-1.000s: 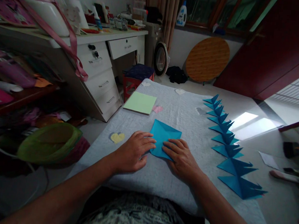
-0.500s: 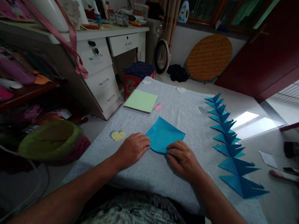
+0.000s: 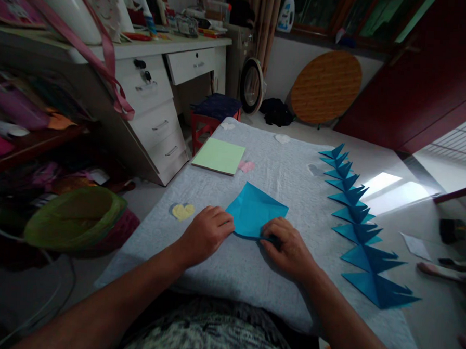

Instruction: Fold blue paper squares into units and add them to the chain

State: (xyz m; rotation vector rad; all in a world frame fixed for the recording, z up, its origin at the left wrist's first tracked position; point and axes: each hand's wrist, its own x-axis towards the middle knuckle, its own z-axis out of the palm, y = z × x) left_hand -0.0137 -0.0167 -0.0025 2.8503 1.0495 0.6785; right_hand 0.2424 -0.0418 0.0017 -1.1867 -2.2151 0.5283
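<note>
A blue sheet of origami paper (image 3: 254,212) lies in front of me on the cloth-covered table (image 3: 288,172), its near edge folded or curled. At its left corner, my left hand (image 3: 210,228) has its fingers closed on the paper. My right hand (image 3: 286,245) pinches the near right edge, thumb below and fingers curled over it. Along the table's right side runs a row of several folded blue paper cranes (image 3: 369,260). Farther off to the left sits a stack of light green paper (image 3: 220,156).
To the left are a white desk with drawers (image 3: 144,86) and a bin with a green liner (image 3: 74,218). A stool (image 3: 215,111) stands beyond the far left corner. Behind are a washing machine with its door ajar (image 3: 252,86) and a round wooden board (image 3: 326,87).
My right hand's fingers have curled further over the near right edge of the blue paper. The left hand stays at the left corner. The view has shifted slightly.
</note>
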